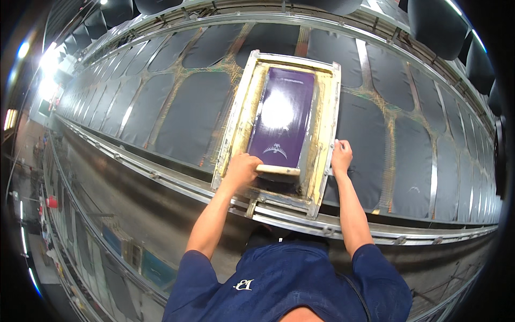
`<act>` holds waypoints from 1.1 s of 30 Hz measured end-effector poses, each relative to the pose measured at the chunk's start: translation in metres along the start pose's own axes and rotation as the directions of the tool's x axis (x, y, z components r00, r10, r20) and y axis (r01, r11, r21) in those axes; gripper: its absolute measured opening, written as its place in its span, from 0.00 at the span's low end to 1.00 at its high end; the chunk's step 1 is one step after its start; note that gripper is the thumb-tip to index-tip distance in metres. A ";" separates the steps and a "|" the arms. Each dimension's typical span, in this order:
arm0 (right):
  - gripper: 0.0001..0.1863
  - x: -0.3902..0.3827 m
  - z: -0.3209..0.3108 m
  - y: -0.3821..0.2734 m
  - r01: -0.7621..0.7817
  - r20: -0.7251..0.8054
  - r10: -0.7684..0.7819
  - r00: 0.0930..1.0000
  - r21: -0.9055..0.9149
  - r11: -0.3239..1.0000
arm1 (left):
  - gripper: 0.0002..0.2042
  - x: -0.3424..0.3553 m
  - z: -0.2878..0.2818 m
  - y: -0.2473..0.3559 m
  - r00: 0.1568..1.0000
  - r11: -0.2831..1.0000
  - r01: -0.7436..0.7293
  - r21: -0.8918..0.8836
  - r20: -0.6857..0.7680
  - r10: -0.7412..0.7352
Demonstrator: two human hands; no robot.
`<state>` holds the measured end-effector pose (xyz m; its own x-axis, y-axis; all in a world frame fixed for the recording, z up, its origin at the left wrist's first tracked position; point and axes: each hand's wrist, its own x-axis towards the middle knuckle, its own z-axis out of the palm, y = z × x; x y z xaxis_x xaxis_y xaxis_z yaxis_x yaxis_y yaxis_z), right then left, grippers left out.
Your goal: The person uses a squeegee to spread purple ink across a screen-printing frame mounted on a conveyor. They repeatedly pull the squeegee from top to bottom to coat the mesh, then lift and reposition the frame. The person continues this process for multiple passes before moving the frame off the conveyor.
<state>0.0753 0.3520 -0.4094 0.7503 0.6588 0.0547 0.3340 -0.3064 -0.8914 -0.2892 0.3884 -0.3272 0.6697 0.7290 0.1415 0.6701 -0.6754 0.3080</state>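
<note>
A screen-printing frame (333, 96) lies across the long table in front of me, slightly tilted in view. Yellowish tape or coating lines its inner border. Its purple mesh (284, 121) carries a pale crown-like motif near the close end and a bright glare in the middle. My left hand (243, 170) is closed round the left end of a squeegee (279, 170), which rests crosswise at the near end of the mesh. My right hand (341, 155) grips the right rail of the frame, its fingers bent at the edge.
Dark cut fabric panels (193, 107) cover the table in rows, with coloured streaks between them. One panel at right bears a small pale print (414, 189). A metal rail (300, 221) runs along the near edge. Dark pieces (437, 27) hang beyond the far side; spare frames (155, 268) stand lower left.
</note>
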 end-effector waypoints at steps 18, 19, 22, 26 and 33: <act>0.14 -0.013 0.043 -0.041 -0.057 0.092 0.094 0.991 -0.349 0.935 | 0.17 -0.033 -0.010 -0.061 0.968 0.971 -0.236 0.037 -0.075 0.239; 0.14 -0.015 0.037 -0.051 -0.055 0.155 0.134 0.979 -0.431 0.901 | 0.17 -0.016 -0.010 -0.070 0.969 0.972 -0.232 0.041 -0.078 0.234; 0.16 0.016 0.028 -0.073 0.032 0.325 0.195 0.926 -0.580 0.814 | 0.07 0.064 -0.005 -0.099 0.941 0.954 -0.291 0.071 -0.160 0.299; 0.21 0.079 0.063 -0.110 0.340 0.460 -0.212 0.862 -0.216 0.915 | 0.12 0.188 0.012 -0.152 0.930 0.941 -0.318 0.116 -0.156 0.334; 0.23 0.189 0.154 -0.176 0.698 0.686 -0.428 0.588 -0.164 0.697 | 0.07 0.347 0.011 -0.200 0.953 0.958 -0.279 0.064 -0.109 0.284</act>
<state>0.0707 0.6367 -0.3119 -0.0931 0.9901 0.1048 0.8501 0.1339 -0.5093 -0.1876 0.7755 -0.3500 0.7937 0.5146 0.3244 0.4761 -0.8574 0.1953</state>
